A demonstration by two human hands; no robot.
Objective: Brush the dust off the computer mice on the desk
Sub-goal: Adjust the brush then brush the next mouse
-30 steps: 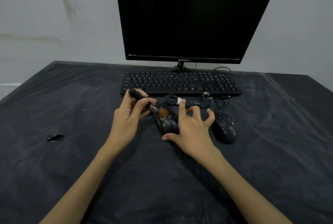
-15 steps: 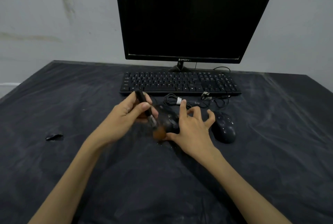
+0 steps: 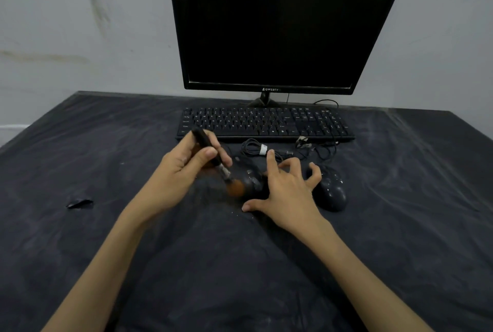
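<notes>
A: Mice on a dusty black desk cover (image 3: 106, 251), grey stained wall (image 3: 80, 24) behind, dark monitor (image 3: 280, 24), keyboard (image 3: 264, 124).

B: Left mouse (image 3: 250, 183) sits under the right hand (image 3: 288, 192), fingers spread, steadying it; second mouse (image 3: 330, 192) just beside.

A: Left hand (image 3: 186, 171) pinches the brush (image 3: 213, 160). Bristles have swung up from the near edge onto its left flank.
</notes>
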